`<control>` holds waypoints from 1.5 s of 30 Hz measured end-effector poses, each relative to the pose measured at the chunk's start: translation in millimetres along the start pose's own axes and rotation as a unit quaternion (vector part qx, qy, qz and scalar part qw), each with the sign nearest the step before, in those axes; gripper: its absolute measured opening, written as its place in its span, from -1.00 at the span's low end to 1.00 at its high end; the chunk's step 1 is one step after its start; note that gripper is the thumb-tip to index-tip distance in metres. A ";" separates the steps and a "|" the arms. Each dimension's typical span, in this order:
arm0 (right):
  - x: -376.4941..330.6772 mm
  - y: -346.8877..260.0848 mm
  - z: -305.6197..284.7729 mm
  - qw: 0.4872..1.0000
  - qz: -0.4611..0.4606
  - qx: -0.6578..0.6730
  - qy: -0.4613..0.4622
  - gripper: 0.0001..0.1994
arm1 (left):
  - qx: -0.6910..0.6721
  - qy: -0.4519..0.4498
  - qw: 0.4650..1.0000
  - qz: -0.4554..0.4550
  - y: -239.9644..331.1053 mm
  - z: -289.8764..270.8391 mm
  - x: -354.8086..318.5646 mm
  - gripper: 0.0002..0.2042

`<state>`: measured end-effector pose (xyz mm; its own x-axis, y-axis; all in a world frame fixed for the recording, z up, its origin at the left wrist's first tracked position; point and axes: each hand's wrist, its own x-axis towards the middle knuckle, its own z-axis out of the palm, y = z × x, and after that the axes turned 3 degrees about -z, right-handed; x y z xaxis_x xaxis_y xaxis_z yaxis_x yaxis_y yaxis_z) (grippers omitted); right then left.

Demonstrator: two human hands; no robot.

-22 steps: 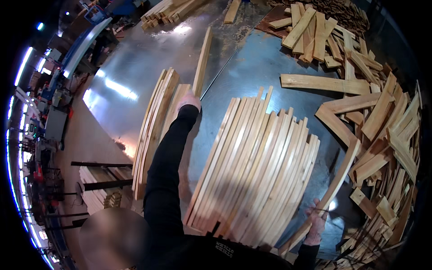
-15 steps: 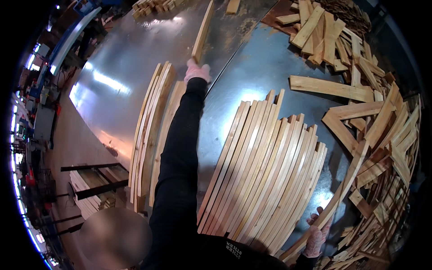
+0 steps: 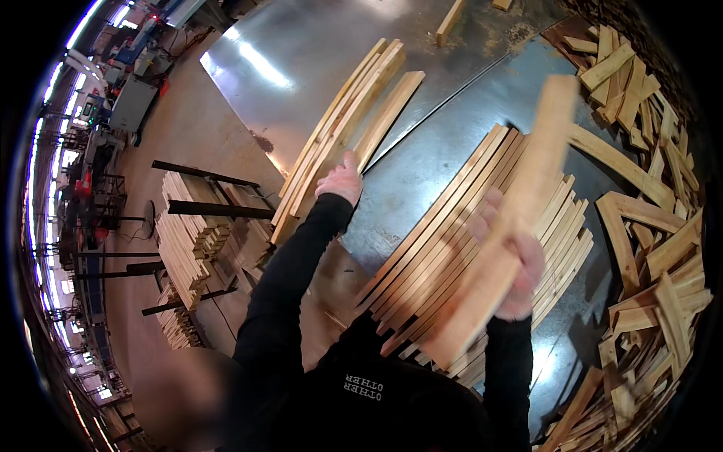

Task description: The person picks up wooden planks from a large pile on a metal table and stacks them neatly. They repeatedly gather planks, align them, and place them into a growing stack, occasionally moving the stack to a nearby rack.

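My right hand (image 3: 526, 275) is closed round a wide, slightly curved wooden board (image 3: 538, 177), which is tilted and blurred by motion. It is held above a row of narrow wooden strips (image 3: 440, 218), lying side by side on the metal table, and covers part of them. My left hand (image 3: 340, 183) is over a single wooden board (image 3: 393, 113) on the left, with its fingers bent round it; hand and sleeve hide the board's lower part. Close beside that board, to its left, stands a small group of curved boards (image 3: 339, 124) on edge.
Loose offcuts (image 3: 655, 316) are heaped along the right side. The shiny metal table (image 3: 301, 98) has a seam across it. A short wood piece (image 3: 450, 21) lies at the far edge. Stacked strips (image 3: 181, 226) rest on a black-barred rack at the left, with machines beyond.
My left hand has let go of the far piece and come back to the single board. My right hand has raised its board from the right side over the strips. The view has shifted left.
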<state>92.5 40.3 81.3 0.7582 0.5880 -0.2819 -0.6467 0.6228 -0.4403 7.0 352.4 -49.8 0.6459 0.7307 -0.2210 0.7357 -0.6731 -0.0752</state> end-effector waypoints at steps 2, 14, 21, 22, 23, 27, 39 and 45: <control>28.4 29.7 25.9 0.999 0.041 0.022 -0.021 -0.44 | 0.036 -0.035 0.999 0.021 -4.5 -9.8 18.7 -0.68; 227.6 239.5 32.4 0.548 0.038 -0.835 -0.039 -0.61 | -0.187 -0.128 0.971 0.069 -77.6 -75.3 51.8 0.15; 194.9 224.7 23.5 0.725 -0.034 -0.686 -0.055 -0.60 | -0.112 -0.068 0.988 0.084 -63.9 -66.2 44.2 0.04; 179.9 215.2 43.2 0.865 0.128 -0.479 0.073 -0.56 | -0.128 -0.083 0.985 0.079 -66.4 -71.1 50.0 0.01; 166.1 209.8 48.8 0.881 0.105 -0.450 0.102 -0.52 | -0.153 -0.130 0.977 0.067 -70.0 -87.7 54.3 -0.02; 135.4 196.3 59.0 0.919 0.062 -0.364 0.137 -0.52 | -0.489 -0.119 0.854 0.130 -139.5 -51.5 87.8 -0.18; 98.3 247.4 93.2 0.910 0.031 -0.410 0.042 -0.47 | -0.856 0.093 0.507 0.033 -425.8 -88.3 -66.7 -0.13; 111.6 307.2 132.8 0.895 0.055 -0.442 0.037 -0.49 | -0.470 0.237 0.738 -0.421 -647.4 -48.6 -105.3 -0.08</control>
<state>-32.7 365.9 27.8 0.7190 0.5645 -0.4054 -0.4239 -0.1060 -0.8995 -527.4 716.7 69.5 -0.2873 0.9528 -0.0987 0.5895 0.2571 0.7658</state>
